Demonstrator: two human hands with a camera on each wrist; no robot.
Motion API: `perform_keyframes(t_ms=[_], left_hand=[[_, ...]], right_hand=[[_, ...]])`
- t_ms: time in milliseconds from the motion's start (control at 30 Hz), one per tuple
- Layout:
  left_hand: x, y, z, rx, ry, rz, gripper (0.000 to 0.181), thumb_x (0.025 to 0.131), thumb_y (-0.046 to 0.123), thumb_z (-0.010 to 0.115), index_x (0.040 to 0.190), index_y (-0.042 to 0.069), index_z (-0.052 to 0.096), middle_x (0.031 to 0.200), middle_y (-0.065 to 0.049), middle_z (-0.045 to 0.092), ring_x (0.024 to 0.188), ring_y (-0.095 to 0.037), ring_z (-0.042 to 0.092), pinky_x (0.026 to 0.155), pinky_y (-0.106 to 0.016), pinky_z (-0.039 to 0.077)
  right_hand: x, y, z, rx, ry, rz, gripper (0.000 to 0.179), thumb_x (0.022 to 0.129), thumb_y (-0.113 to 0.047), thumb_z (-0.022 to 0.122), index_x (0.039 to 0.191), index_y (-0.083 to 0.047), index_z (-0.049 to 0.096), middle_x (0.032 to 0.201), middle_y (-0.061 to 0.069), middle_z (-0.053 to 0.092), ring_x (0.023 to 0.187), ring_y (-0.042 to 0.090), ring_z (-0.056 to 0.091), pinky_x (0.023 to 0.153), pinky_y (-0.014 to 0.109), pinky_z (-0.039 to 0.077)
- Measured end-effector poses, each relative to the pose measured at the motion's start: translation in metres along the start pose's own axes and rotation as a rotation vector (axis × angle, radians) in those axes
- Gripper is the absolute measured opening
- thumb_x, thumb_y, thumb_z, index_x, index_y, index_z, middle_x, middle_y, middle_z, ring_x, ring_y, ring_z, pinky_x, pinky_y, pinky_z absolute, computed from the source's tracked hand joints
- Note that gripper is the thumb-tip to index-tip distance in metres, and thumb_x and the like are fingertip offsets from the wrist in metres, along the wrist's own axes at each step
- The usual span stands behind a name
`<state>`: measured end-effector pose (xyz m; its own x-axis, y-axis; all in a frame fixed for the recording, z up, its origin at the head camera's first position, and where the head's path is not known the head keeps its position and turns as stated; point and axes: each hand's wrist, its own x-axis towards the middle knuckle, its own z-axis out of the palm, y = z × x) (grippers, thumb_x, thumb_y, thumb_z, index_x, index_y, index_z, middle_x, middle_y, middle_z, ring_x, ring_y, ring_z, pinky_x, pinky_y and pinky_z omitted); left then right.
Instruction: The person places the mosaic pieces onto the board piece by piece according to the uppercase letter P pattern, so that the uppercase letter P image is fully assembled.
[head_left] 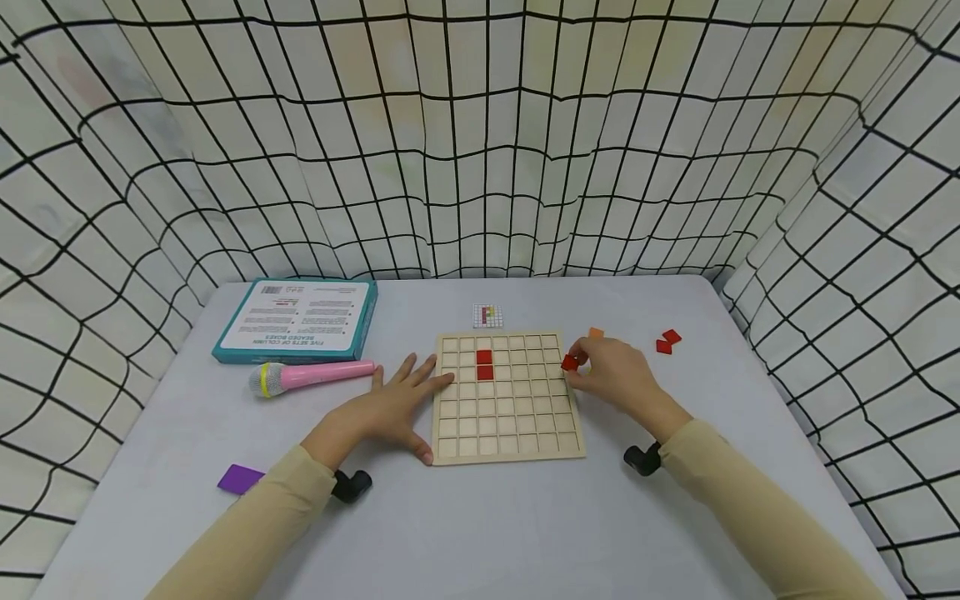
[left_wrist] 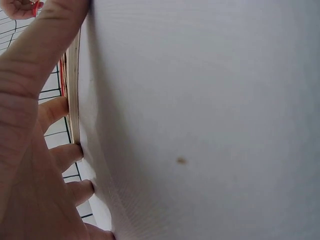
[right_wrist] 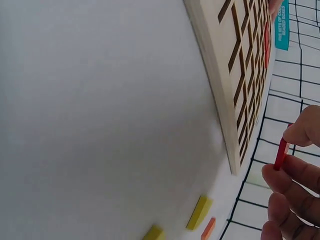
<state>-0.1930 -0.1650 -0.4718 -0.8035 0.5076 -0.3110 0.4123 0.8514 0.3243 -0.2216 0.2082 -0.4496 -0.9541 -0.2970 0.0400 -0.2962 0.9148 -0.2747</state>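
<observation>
A light wooden grid board lies on the white table, with two red square tiles sitting in adjoining cells of its third column, one above the other. My left hand rests with spread fingers against the board's left side, the thumb at the lower left corner. Just off the upper right edge, my right hand pinches another red tile between thumb and fingertips. In the right wrist view that tile is held on edge. A small card with a coloured grid pattern lies beyond the board.
Right of the board lie two loose red tiles, an orange tile and yellow tiles. At left are a teal-edged box, a pink toy microphone and a purple piece. Black netting surrounds the table's back and sides.
</observation>
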Motion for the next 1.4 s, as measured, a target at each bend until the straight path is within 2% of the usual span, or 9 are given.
perform_keyframes(t_ms=[433, 667, 867, 1133, 1400], left_hand=[[0.001, -0.002, 0.0, -0.006, 0.004, 0.011, 0.132, 0.057, 0.065, 0.092, 0.165, 0.026, 0.027, 0.175, -0.014, 0.003, 0.159, -0.046, -0.006, 0.112, -0.084, -0.001], [0.0, -0.002, 0.0, -0.006, 0.002, 0.01, 0.133, 0.057, 0.065, 0.092, 0.165, 0.026, 0.026, 0.175, -0.014, 0.003, 0.159, -0.046, -0.006, 0.112, -0.084, -0.002], [0.001, -0.002, 0.0, -0.004, 0.0, 0.005, 0.132, 0.058, 0.065, 0.092, 0.166, 0.026, 0.026, 0.175, -0.013, 0.002, 0.159, -0.046, -0.007, 0.112, -0.084, -0.002], [0.0, -0.002, -0.001, -0.003, 0.005, 0.011, 0.132, 0.058, 0.065, 0.092, 0.165, 0.023, 0.027, 0.175, -0.016, 0.005, 0.159, -0.048, -0.004, 0.111, -0.085, 0.0], [0.002, -0.002, -0.001, -0.003, -0.001, 0.007, 0.132, 0.058, 0.066, 0.091, 0.166, 0.026, 0.026, 0.175, -0.014, 0.004, 0.159, -0.046, -0.006, 0.112, -0.084, -0.001]], right_hand=[[0.015, -0.031, 0.018, -0.012, -0.005, -0.07, 0.034, 0.084, -0.031, 0.078, 0.114, -0.016, 0.073, 0.106, -0.002, 0.074, 0.088, 0.014, 0.066, 0.07, 0.031, 0.055], [0.02, -0.042, 0.023, 0.003, -0.002, -0.122, 0.029, 0.088, -0.033, 0.077, 0.112, -0.017, 0.073, 0.106, -0.004, 0.073, 0.09, 0.013, 0.067, 0.074, 0.031, 0.056], [0.026, -0.053, 0.025, 0.017, -0.045, -0.127, 0.029, 0.087, -0.03, 0.077, 0.112, -0.017, 0.073, 0.106, -0.004, 0.075, 0.092, 0.014, 0.068, 0.079, 0.034, 0.056], [0.032, -0.068, 0.03, 0.021, -0.103, -0.146, 0.022, 0.089, -0.033, 0.079, 0.107, -0.02, 0.074, 0.1, -0.007, 0.076, 0.089, 0.011, 0.067, 0.077, 0.034, 0.055], [0.034, -0.077, 0.036, 0.042, -0.136, -0.173, 0.014, 0.092, -0.031, 0.077, 0.103, -0.024, 0.076, 0.1, -0.01, 0.077, 0.089, 0.009, 0.067, 0.077, 0.033, 0.055]])
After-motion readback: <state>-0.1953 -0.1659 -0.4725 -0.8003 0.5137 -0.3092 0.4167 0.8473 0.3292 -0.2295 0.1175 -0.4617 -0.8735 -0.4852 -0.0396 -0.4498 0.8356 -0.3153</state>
